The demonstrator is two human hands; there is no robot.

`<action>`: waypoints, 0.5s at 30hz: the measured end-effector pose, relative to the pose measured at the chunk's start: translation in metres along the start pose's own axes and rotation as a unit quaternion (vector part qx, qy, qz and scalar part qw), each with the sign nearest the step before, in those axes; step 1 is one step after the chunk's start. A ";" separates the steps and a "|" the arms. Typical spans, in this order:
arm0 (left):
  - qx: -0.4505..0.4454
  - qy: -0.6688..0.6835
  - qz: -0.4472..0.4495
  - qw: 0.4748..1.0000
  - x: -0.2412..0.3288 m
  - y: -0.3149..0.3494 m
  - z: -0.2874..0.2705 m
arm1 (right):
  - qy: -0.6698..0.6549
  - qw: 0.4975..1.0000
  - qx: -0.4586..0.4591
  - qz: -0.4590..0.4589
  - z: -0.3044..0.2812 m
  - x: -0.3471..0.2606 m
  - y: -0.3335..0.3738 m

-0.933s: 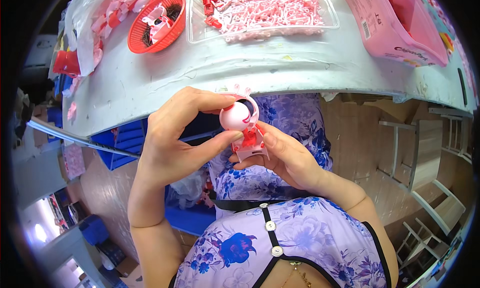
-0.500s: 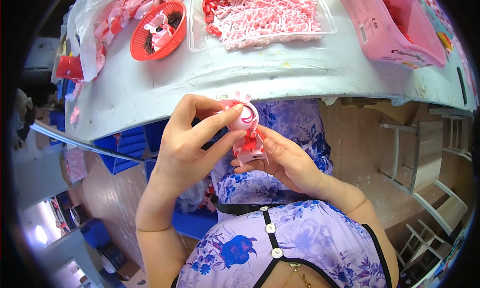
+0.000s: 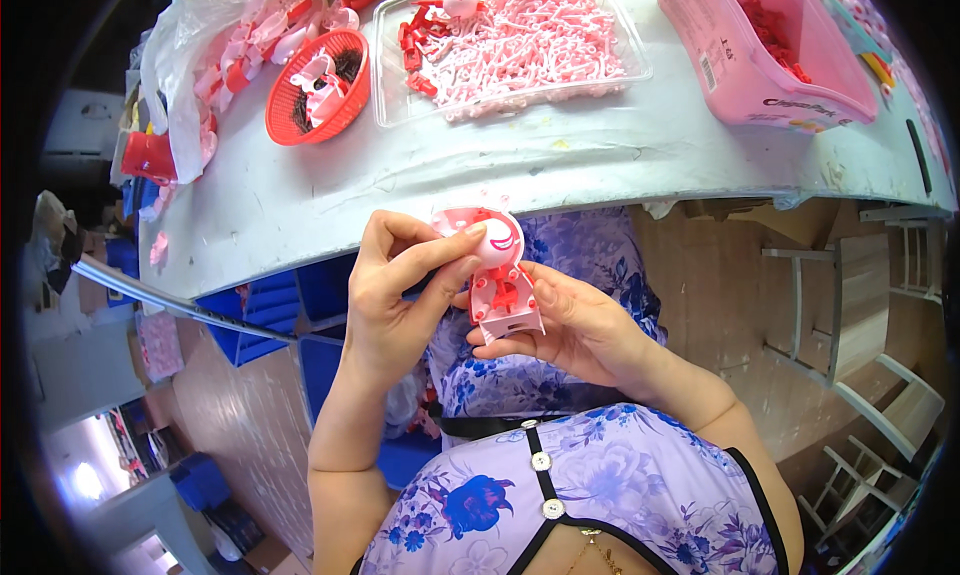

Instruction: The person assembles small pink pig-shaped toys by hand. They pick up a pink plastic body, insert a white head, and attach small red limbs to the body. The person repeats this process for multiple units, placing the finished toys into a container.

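Observation:
Between my two hands, just off the table's near edge, is a pink and red plastic toy body (image 3: 507, 310), its hollow inside facing up with red parts in it. At its upper end sits a round pale pink piece (image 3: 499, 244) with a dark pink curved mark. My left hand (image 3: 400, 285) pinches that round piece between thumb and fingers. My right hand (image 3: 570, 320) grips the toy body from the right, thumb on its side and fingers beneath. Part of the toy's upper left is covered by my left fingers.
On the white-covered table (image 3: 450, 165) stand a red basket (image 3: 350, 110) holding small dark pieces and a pink part, a clear tray (image 3: 400, 110) of pink and red pieces, and a pink bin (image 3: 715, 50). Pink parts (image 3: 270, 40) lie heaped at left. Blue crates (image 3: 250, 325) are below.
The toy has shifted slightly down and turned, showing more of its red inside. My left hand has moved a little right and down, still on the round piece.

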State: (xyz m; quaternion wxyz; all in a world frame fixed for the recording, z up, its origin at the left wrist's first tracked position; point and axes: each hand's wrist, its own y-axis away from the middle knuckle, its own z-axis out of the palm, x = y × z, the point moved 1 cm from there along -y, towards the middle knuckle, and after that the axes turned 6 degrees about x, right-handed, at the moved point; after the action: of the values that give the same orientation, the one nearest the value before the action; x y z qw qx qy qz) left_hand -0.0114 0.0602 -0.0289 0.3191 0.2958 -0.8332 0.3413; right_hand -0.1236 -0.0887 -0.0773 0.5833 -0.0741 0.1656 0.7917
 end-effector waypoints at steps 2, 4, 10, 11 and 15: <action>-0.001 -0.002 -0.003 1.000 0.001 -0.003 0.001 | -0.001 1.000 -0.004 -0.004 0.000 -0.003 0.000; -0.013 -0.021 -0.007 1.000 0.005 -0.008 0.004 | -0.004 1.000 -0.003 -0.011 -0.003 -0.006 0.001; 0.031 0.061 -0.054 0.996 0.009 -0.021 0.012 | -0.031 0.999 0.013 -0.027 0.004 -0.023 0.003; 0.041 0.074 -0.047 0.995 0.014 -0.022 0.013 | -0.038 0.999 0.015 -0.034 0.006 -0.025 0.002; -0.037 -0.014 0.042 0.998 0.030 -0.032 0.013 | -0.063 0.996 0.021 -0.063 0.004 -0.031 0.000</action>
State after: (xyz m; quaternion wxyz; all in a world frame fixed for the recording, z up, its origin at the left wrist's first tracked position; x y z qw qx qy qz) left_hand -0.0114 0.0229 -0.0017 0.3034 0.2530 -0.8614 0.3193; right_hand -0.1136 -0.1156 -0.0639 0.6427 -0.0225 0.1402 0.7529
